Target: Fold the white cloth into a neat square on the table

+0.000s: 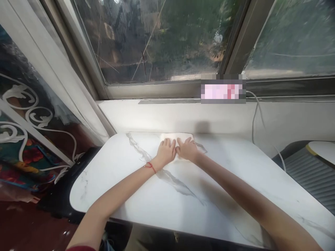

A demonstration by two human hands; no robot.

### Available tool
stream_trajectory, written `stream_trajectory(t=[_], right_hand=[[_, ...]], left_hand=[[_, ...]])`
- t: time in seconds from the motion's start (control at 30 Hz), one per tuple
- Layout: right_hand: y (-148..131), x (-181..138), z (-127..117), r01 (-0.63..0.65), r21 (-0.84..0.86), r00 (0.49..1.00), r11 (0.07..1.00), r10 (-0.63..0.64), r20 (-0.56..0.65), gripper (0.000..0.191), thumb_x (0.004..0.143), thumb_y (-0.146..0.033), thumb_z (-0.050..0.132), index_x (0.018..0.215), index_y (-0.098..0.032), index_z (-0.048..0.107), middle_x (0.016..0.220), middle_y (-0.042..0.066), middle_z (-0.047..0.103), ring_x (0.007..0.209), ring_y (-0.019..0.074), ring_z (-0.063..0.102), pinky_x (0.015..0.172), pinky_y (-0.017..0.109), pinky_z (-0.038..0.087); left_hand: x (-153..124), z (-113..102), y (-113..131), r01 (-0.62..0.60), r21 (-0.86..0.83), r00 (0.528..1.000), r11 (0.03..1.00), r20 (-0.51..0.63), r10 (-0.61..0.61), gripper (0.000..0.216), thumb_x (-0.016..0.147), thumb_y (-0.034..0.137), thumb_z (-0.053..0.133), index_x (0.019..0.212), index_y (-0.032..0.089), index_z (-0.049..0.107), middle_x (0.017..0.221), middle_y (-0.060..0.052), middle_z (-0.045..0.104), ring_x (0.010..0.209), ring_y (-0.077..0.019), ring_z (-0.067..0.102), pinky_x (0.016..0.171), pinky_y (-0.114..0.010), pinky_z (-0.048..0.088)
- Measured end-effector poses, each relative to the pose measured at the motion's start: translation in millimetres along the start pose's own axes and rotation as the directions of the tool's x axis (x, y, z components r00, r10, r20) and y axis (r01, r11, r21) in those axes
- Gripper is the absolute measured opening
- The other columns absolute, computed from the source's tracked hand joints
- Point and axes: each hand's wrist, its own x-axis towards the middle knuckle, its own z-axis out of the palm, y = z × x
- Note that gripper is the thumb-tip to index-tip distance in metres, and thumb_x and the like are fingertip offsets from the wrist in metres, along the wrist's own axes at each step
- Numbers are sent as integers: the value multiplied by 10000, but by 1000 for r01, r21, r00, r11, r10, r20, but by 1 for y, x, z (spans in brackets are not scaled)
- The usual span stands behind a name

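Note:
A small pale cream sheet, paper or cloth, lies flat at the far edge of the white marble-patterned table. My left hand, with a red string on its wrist, rests palm down on the sheet's left part, fingers stretched forward. Beside it, my right hand presses on the right part of the sheet with its fingers spread. The two hands nearly meet in the middle. Beneath them, part of the sheet is hidden.
A white wall and a window sill rise behind the table. On the sill sits a blurred-out box. A white cable hangs at the right, near a grey ribbed surface. White scrolled metalwork and a curtain stand left.

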Motion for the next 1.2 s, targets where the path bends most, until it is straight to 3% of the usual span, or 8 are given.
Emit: stream_trajectory(t=[0.17, 0.4, 0.47, 0.6, 0.7, 0.8, 1.03, 1.2], right_hand=[[-56, -70, 1, 189, -188, 978, 964, -167, 124, 685, 837, -381, 651, 1437, -58, 584, 1476, 347, 494, 1215, 620, 554, 766, 733, 514], [-108, -180, 6, 407, -347, 910, 845, -409, 70, 664, 805, -260, 668, 1419, -25, 580, 1137, 336, 714, 852, 450, 732, 569, 519, 549], [-108, -193, -4, 515, -346, 841, 784, -540, 28, 657, 836, -271, 625, 1428, 8, 555, 1074, 333, 729, 820, 425, 728, 565, 496, 529], [-101, -193, -29, 736, -272, 612, 619, -781, -121, 584, 875, -274, 550, 1344, 72, 583, 973, 298, 734, 723, 340, 687, 595, 446, 507], [-101, -182, -32, 787, -223, 517, 575, -812, -270, 513, 880, -213, 514, 1304, 62, 606, 927, 236, 724, 749, 289, 657, 668, 404, 518], [-104, -167, -25, 754, -231, 527, 615, -776, -346, 533, 884, -151, 482, 1360, 81, 548, 985, 247, 710, 866, 310, 656, 779, 432, 528], [-97, -99, -17, 747, 14, 657, 665, -734, -173, 561, 952, -219, 476, 1441, 55, 475, 1305, 303, 608, 1209, 357, 595, 965, 474, 526], [-84, -36, 11, 651, 62, 737, 756, -611, -288, 540, 972, -170, 395, 1475, 14, 463, 1496, 289, 496, 1407, 341, 473, 1116, 500, 449]], left_hand=[[-76, -24, -8, -160, -132, 986, 978, -58, 154, 508, 1037, 272, 325, 1474, 64, 479, 1428, -251, 550, 1389, -332, 490, 1120, -493, 449], [-191, -72, 5, -117, -174, 993, 978, -22, 115, 547, 1017, 214, 397, 1563, 184, 391, 1549, -174, 488, 1462, -321, 436, 1131, -490, 484], [-211, -80, 6, -83, -130, 997, 988, -11, 82, 535, 1009, 223, 428, 1541, 164, 429, 1542, -185, 497, 1448, -326, 458, 1118, -471, 499], [-228, -83, -4, -32, -55, 999, 998, -30, 30, 513, 1009, 259, 443, 1507, 140, 469, 1524, -198, 516, 1434, -322, 478, 1082, -455, 527], [-229, -79, -21, -18, -45, 1000, 999, -26, 17, 503, 1025, 273, 407, 1511, 156, 458, 1558, -177, 481, 1458, -293, 448, 1085, -430, 521], [-220, -75, -42, 5, -62, 1000, 998, 30, -3, 510, 1044, 328, 372, 1515, 146, 447, 1565, -188, 467, 1473, -305, 424, 1111, -457, 488], [-142, -64, -95, 23, -80, 970, 997, 242, -2, 587, 999, 483, 437, 1437, 96, 484, 1413, -239, 562, 1377, -353, 502, 1064, -487, 479], [-73, -31, -106, 90, 56, 964, 994, 245, -101, 613, 994, 460, 444, 1415, 16, 489, 1483, -304, 483, 1442, -390, 413, 1127, -499, 385]])
